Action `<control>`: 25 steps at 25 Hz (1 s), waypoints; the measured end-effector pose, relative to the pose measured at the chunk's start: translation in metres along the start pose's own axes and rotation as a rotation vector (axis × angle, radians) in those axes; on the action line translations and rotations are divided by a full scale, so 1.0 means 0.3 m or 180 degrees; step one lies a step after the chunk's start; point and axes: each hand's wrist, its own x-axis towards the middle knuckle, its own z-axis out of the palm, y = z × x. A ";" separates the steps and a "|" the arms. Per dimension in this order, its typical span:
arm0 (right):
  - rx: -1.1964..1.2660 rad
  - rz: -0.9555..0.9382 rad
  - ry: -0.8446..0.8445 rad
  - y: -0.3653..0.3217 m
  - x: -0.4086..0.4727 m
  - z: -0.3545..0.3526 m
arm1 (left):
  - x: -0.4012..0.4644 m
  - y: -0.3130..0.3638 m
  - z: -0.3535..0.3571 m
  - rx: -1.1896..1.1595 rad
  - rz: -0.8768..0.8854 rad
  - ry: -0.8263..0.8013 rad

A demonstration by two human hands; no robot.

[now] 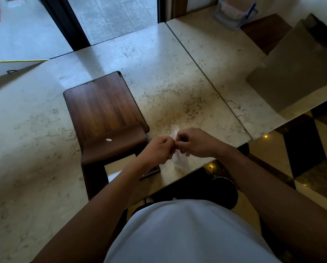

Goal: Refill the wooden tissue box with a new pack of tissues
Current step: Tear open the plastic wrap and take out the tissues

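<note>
The dark wooden tissue box lies on the marble table, with its flat wooden panel slid out away from me. Its near end is uncovered and shows something pale inside; I cannot tell what. Just right of the box, my left hand and my right hand meet. Both pinch a thin clear plastic wrapper with a red line. More of that clear plastic hangs below the hands toward the table edge.
A tall grey-brown box stands at the right on the adjoining slab, with a clear plastic holder behind it. A white bag lies at the far left. The table's front edge runs just below my hands, and a glass door is beyond.
</note>
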 end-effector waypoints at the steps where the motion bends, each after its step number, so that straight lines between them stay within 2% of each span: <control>1: -0.0054 -0.0079 -0.0010 -0.002 0.000 -0.002 | -0.002 0.005 -0.003 -0.0046 -0.0021 -0.0100; 8: 0.0084 -0.0154 0.0045 0.007 0.010 0.009 | -0.009 0.032 -0.026 0.0117 0.0042 -0.0429; 12: 0.0197 -0.0242 0.0184 0.016 0.006 0.019 | -0.004 0.024 -0.002 0.0202 0.0212 -0.0245; 17: 0.0087 -0.0291 0.0401 0.019 -0.001 0.044 | 0.004 0.019 -0.017 0.0648 0.0293 -0.0070; 21: -0.0073 -0.0223 0.0936 0.028 -0.004 0.023 | 0.003 0.017 -0.010 0.1145 0.0466 0.0383; 25: -0.0370 -0.0048 0.1225 0.048 -0.018 -0.016 | 0.011 0.020 -0.025 0.1493 0.0288 0.0500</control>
